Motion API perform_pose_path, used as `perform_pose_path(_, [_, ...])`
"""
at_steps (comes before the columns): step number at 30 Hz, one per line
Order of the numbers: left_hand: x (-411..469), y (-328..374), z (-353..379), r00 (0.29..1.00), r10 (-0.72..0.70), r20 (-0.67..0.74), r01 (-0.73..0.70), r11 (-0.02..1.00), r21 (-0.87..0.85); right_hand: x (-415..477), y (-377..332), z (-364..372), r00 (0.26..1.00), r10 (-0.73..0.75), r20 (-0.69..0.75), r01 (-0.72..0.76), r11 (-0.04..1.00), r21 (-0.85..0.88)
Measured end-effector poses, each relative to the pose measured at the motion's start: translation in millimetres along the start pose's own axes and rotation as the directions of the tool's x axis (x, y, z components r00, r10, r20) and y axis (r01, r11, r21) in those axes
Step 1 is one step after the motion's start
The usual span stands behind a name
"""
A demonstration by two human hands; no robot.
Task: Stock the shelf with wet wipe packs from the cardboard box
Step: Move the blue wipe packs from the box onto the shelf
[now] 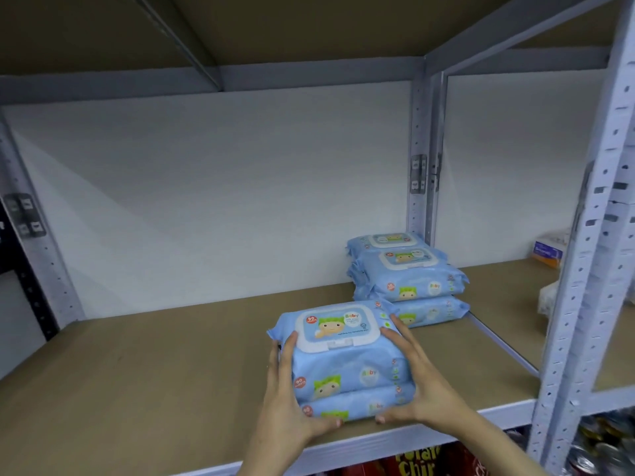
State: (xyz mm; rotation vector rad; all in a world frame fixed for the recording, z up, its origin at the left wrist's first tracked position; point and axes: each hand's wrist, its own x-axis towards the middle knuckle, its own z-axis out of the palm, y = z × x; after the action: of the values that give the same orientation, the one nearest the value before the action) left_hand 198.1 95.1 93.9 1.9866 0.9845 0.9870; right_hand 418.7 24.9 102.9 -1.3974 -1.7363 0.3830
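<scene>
While the shelf [171,372] carries a wipe stack [412,283] toward its back right corner | held stack [347,365] at front edge, long axis along it, just before the other | left hand [292,400], right hand [422,383] clamp its short ends, fingers spread

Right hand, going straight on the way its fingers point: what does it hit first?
Probably the rear stack of packs, near its front left corner. The right hand lies along the held packs, fingers aimed back and slightly left; depth is unclear, so it might just miss.
</scene>
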Motion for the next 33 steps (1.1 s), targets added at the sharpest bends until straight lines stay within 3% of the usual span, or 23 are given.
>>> perform_pose_path(12, [6, 4, 29, 0.995, 0.016, -0.102, -0.013, 1.000, 0.028, -4, 17, 7, 0.984, 0.037, -0.177, -0.039, 0.999, -0.009])
perform_pose_path(23, [33, 40, 112, 0.990, 0.139, 0.018, -0.139, 0.990, 0.020, -37, 49, -58, 0.911, 0.156, -0.381, -0.169, 0.986, 0.000])
perform_pose_path(33, [57, 64, 152, 0.991, 0.103, 0.084, -0.102, 0.995, -0.010, -24, 78, -88, 0.851, 0.238, -0.468, -0.255, 0.966, 0.028])
